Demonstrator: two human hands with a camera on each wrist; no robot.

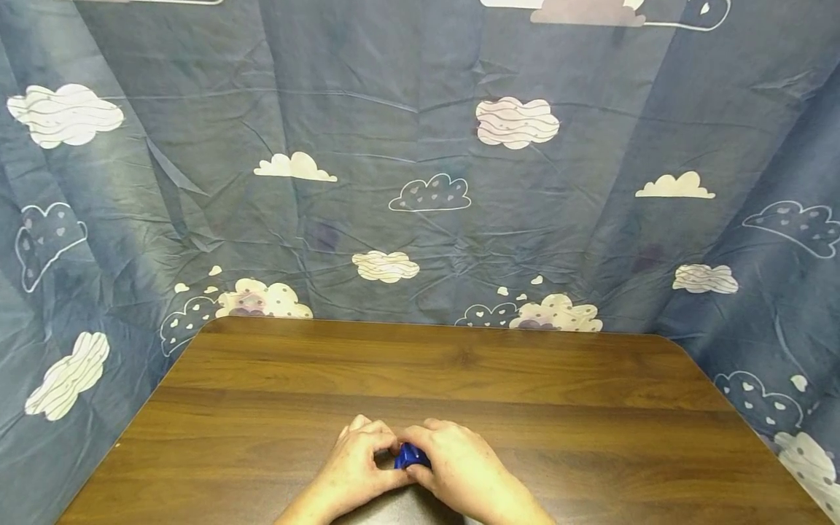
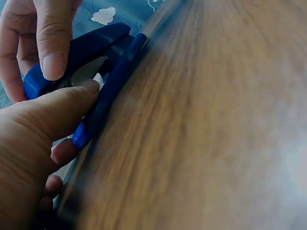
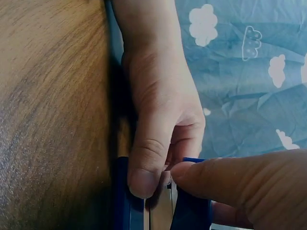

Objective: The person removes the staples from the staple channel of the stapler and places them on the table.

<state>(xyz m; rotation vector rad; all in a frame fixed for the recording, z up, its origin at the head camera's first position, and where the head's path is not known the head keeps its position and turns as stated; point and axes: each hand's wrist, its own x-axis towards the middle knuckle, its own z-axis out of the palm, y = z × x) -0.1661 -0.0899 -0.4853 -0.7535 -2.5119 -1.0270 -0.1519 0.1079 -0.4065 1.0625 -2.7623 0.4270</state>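
A blue stapler (image 1: 412, 456) is held between both hands low over the near part of the table. In the left wrist view its upper arm (image 2: 98, 42) stands angled apart from its base (image 2: 115, 79). The left hand (image 1: 354, 463) pinches the base, its thumb lying along the inner side. From the other side, the right hand (image 1: 462, 463) grips the upper arm between thumb and fingers. Pale metal strips (image 3: 163, 211) show inside the stapler in the right wrist view. Fingers hide much of it in the head view.
The brown wood-grain table (image 1: 459, 372) spreads out beyond and beside the hands. Behind it and at both sides hangs a blue-grey curtain (image 1: 426, 131) printed with clouds. The table's rounded far corners meet the cloth.
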